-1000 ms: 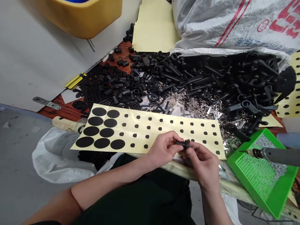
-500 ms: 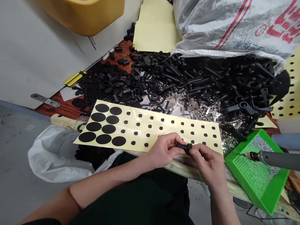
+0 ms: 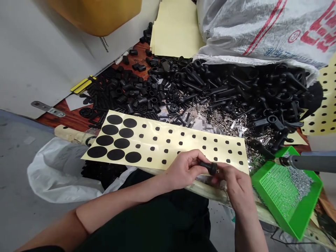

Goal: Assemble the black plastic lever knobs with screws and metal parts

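Observation:
My left hand (image 3: 183, 169) pinches a short black plastic part (image 3: 208, 167) between thumb and fingers, with its wider collar end facing right. At that end a small bright metal bit (image 3: 217, 171) shows. My right hand (image 3: 237, 183) is closed beside the collar, its fingers bent and the thumb partly hidden and smeared. Whatever lies between its fingertips is too small to make out. Both hands are over the front edge of a pale yellow sticker sheet (image 3: 189, 143) with black ovals and small black dots.
Behind the sheet lie heaps of black plastic parts (image 3: 217, 87) and small metal clips (image 3: 207, 113). A green basket (image 3: 296, 218) of screws stands right, a grey power screwdriver (image 3: 309, 163) above it. A white sack (image 3: 252, 31) and yellow sheets (image 3: 178, 31) lie at the back.
My right hand has turned, moving its fingers off the collar to its right side, where a metal bit now shows. My left hand keeps its grip. The screwdriver appears slightly higher.

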Motion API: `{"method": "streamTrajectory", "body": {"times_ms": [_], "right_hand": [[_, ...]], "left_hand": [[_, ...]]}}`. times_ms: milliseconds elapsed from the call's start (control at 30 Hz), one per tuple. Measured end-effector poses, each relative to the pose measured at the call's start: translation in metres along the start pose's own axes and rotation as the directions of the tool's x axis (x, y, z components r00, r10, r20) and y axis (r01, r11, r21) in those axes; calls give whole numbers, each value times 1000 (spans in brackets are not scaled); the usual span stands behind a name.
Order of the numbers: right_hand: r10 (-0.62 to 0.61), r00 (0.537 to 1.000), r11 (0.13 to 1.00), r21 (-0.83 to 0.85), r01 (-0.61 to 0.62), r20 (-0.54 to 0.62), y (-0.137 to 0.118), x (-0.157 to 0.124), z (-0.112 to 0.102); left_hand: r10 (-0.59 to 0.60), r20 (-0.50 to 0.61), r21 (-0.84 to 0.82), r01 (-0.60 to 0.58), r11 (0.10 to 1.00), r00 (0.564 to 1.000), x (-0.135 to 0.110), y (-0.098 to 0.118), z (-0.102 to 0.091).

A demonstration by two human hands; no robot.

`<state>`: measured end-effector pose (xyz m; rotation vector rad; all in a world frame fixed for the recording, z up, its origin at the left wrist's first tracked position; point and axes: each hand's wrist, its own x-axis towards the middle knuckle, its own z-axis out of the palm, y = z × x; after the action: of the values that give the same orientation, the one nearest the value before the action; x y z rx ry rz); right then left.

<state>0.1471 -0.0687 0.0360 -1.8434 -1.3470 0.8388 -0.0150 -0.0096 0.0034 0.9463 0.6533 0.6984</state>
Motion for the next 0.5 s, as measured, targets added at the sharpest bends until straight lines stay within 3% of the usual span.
{"method": "streamTrajectory", "body": {"times_ms": [67,167,233,300,367,433,500], "right_hand": [[-147,985,989,-19,146,-85,1,-4,-3],[-295,953,953,-84,290,-62,1,-10,-1],[-221,971,975,-22,220,-97,-1,-11,5],[-35,992,987,152,53,-120,-4,-9,13],[129,991,935,338,-108,-40,-6,-7,18],[192,980,878,438,-192,46,-6,-7,19],[174,983,883,433,-180,54,-6,-9,16]], "left_hand": [[16,13,-15,-16,1000,1000,1,1,-1],[16,40,-24,-15,1000,999,1,2,-1],[24,40,24,-25,999,999,0,1,-1],[85,23,146,-87,985,996,-2,-1,-1],[181,13,287,-177,941,983,-4,-2,-2],[231,14,329,-223,918,973,-6,-3,-2],[185,12,229,-183,956,983,-6,-1,-2]]}}
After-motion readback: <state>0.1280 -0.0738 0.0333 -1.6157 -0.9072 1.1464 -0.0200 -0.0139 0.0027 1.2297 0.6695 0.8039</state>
